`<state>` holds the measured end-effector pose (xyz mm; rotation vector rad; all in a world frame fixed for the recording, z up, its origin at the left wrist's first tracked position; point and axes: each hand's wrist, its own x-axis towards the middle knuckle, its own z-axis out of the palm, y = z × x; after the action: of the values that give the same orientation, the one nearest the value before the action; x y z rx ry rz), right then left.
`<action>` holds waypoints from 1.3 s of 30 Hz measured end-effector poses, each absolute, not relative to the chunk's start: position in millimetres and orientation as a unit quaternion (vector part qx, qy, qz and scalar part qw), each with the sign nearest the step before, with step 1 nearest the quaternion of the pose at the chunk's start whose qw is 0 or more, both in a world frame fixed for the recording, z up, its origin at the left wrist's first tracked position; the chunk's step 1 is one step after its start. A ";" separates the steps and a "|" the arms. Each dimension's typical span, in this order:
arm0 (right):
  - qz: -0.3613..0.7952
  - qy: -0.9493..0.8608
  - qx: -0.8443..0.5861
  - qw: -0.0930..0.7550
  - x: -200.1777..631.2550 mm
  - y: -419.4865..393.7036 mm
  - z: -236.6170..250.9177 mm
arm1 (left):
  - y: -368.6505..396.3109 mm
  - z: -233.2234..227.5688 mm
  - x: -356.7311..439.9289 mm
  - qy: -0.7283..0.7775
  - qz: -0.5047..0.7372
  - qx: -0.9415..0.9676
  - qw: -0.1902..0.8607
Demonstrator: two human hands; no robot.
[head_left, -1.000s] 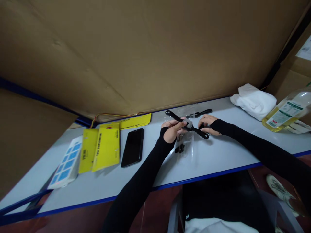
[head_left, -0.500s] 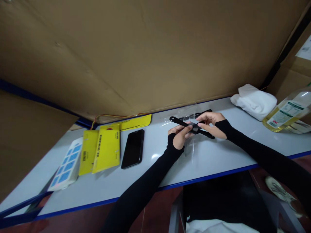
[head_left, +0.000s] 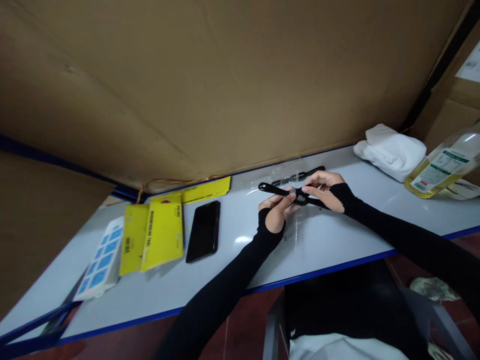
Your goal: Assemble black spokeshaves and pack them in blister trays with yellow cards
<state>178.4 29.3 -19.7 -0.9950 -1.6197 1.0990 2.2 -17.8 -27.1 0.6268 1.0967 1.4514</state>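
A large cardboard sheet [head_left: 225, 75] stands behind the table [head_left: 337, 240] and fills the far part of the view. The table is pale grey with a blue edge and runs from left to right.

On the far right of the table lie a folded white cloth [head_left: 390, 150] and, just right of it, a clear bottle [head_left: 442, 167] of yellow liquid, lying tilted. On the left lie two yellow cards [head_left: 155, 232], side by side and overlapping, with a white and blue pack [head_left: 99, 257] at their left edge. A third yellow card [head_left: 204, 190] lies farther back, by the cardboard. A black phone [head_left: 203, 231] lies face up just right of the two yellow cards.

Both arms wear black sleeves that reach the palms. The left hand [head_left: 275, 210] and the right hand [head_left: 324, 190] meet above the middle of the table and together hold a black strap [head_left: 279, 190], long and thin, raised off the surface. The left hand closes its fingers narrowly on the middle of the strap from the near side; the strap's rounded end projects to the left of it. The right hand pinches the strap at the same middle point, fingertips touching it from the right, fingers bent and close together.

A second black strap [head_left: 300, 175] lies on the table just beyond the hands, inside a clear wrapper [head_left: 279, 172].
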 end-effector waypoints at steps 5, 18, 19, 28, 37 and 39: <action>0.384 -0.706 -0.391 0.449 184.2 30.2 -15.9 | -19.6 -24.7 4.3 0.473 0.602 0.279 0.579; 0.283 -0.727 -0.398 0.482 175.6 18.6 -21.8 | -27.1 -30.3 7.4 0.456 0.612 0.295 0.575; 0.274 -0.730 -0.398 0.483 175.5 18.0 -21.6 | -27.1 -30.7 7.5 0.457 0.609 0.295 0.577; 0.282 -0.709 -0.408 0.501 189.0 26.3 -6.1 | -23.0 -28.8 4.0 0.484 0.601 0.309 0.556; 0.353 -0.844 -0.258 0.312 207.7 36.1 -5.9 | -25.2 -21.7 2.4 0.491 0.546 0.329 0.594; 0.343 -0.858 -0.261 0.280 208.6 38.3 -9.3 | -27.6 -20.7 2.5 0.491 0.518 0.349 0.608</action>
<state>208.6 38.3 -9.3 -0.7002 -2.3003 0.9184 2.5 -27.6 -20.7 0.8065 1.1349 1.1962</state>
